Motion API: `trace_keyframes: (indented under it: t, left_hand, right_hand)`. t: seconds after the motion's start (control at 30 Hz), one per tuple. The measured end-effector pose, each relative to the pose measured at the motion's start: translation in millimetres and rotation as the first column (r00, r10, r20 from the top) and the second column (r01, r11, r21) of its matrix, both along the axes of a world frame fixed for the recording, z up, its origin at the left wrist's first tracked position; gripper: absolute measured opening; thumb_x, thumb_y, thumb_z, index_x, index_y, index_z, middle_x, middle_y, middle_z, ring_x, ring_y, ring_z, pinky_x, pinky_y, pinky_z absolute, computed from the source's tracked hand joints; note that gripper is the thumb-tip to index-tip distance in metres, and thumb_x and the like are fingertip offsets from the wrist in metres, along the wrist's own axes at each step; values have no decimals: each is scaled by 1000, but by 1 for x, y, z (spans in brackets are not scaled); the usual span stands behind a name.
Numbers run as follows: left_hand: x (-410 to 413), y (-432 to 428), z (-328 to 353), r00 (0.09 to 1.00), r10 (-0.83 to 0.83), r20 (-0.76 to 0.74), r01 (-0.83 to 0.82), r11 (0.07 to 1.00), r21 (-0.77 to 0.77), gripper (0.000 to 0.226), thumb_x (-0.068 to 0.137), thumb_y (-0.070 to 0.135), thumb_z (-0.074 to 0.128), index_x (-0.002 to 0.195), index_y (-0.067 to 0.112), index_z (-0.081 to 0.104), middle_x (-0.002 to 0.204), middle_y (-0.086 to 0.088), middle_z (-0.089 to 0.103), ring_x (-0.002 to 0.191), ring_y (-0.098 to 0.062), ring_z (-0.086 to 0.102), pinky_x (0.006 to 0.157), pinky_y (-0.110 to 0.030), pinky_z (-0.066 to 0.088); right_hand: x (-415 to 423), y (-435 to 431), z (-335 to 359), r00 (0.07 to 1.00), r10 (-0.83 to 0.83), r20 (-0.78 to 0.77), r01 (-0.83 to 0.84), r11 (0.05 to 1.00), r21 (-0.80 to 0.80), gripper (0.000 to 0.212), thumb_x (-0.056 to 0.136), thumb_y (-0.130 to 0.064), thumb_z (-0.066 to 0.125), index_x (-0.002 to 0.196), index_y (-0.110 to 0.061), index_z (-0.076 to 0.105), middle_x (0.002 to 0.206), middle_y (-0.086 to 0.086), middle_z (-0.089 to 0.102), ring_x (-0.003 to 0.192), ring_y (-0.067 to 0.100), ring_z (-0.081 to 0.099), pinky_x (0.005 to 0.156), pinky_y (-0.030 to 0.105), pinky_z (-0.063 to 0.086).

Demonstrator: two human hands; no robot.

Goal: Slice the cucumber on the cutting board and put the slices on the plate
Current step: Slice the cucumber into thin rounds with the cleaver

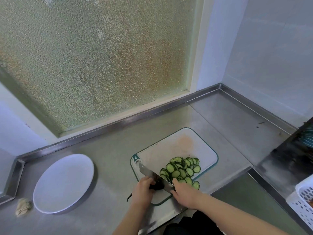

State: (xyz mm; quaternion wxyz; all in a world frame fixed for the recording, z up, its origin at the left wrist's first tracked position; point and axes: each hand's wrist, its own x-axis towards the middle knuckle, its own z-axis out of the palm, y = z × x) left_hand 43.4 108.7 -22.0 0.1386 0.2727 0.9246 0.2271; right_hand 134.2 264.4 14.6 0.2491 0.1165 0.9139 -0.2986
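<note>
Under a frosted window (94,56), the steel bench (118,150) met pale walls. At its right edge a white basket (303,199) was cut off. Thin, dark-rimmed slices (183,170) lay heaped on the board (169,150) near the front edge, well apart from the plate (64,182) at the left. The left hand (142,190) curled its fingers round the knife (152,175) handle. The right hand (183,192) laid straight fingers against slices and blade.

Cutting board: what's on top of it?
A pile of cucumber slices and the knife blade lie on the cutting board. The left hand grips the knife; the right hand touches the slices. Anything under hands and blade is hidden.
</note>
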Motion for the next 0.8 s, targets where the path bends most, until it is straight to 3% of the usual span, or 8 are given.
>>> trace_keyframes:
  t: [0.07, 0.23, 0.37, 0.43, 0.53, 0.67, 0.8]
  left_hand:
    - [0, 0, 0, 1000, -1, 0, 1, 1000, 1, 29, 67, -2, 57, 93, 10, 64, 100, 0, 62, 97, -18, 55, 68, -21, 37]
    - [0, 1, 0, 1000, -15, -17, 14, 999, -36, 27, 73, 1, 56, 98, 10, 61, 104, 0, 58, 101, -17, 52, 68, -19, 33]
    - [-1, 2, -1, 1000, -27, -10, 27, 998, -53, 27, 74, 1, 55, 99, 10, 58, 106, -1, 56, 103, -18, 51, 71, -21, 35]
    - [-1, 5, 1, 999, -35, -20, 34, 998, -50, 28, 75, 1, 54, 101, 10, 57, 108, -1, 55, 104, -18, 50, 73, -21, 35]
    - [2, 8, 1, 998, -44, -43, 42, 998, -49, 30, 76, 1, 52, 103, 12, 56, 109, 0, 54, 106, -17, 49, 74, -24, 37]
    - [3, 8, -1, 997, -62, -50, 62, 998, -5, 27, 77, 7, 54, 103, 14, 58, 108, 1, 54, 106, -17, 47, 77, -28, 42]
    - [3, 1, -4, 993, -60, -105, 64, 997, 35, 32, 78, 18, 59, 109, 18, 56, 108, 2, 56, 105, -17, 49, 86, -22, 37]
  right_hand:
    - [-1, 1, -1, 1000, -8, -24, 8, 1000, 13, 20, 100, -27, 35, 108, -9, 38, 104, 20, 58, 78, 21, 46, 65, 32, 34]
    - [-4, 0, -1, 992, -82, -99, 82, 997, 0, 14, 101, -28, 36, 96, -15, 30, 68, -6, 39, 61, 15, 41, 51, 28, 28]
    - [-4, 4, 5, 989, -63, -133, 65, 998, 12, 16, 100, -29, 37, 96, -16, 29, 67, -6, 36, 62, 17, 40, 49, 21, 23]
    - [-3, 5, 9, 989, -55, -135, 57, 998, 14, 16, 100, -29, 38, 95, -16, 29, 67, -6, 37, 62, 16, 41, 50, 24, 27]
    - [-1, 9, 13, 992, -54, -117, 55, 998, 11, 16, 100, -29, 37, 96, -15, 31, 70, -3, 42, 70, 22, 46, 64, 36, 39]
    - [2, 12, 17, 994, -44, -98, 47, 999, 26, 17, 100, -29, 37, 96, -15, 30, 71, -1, 44, 72, 22, 47, 56, 34, 32]
    - [6, 13, 25, 995, -35, -94, 36, 999, 3, 15, 100, -29, 37, 98, -15, 31, 77, 2, 49, 71, 22, 48, 62, 33, 36]
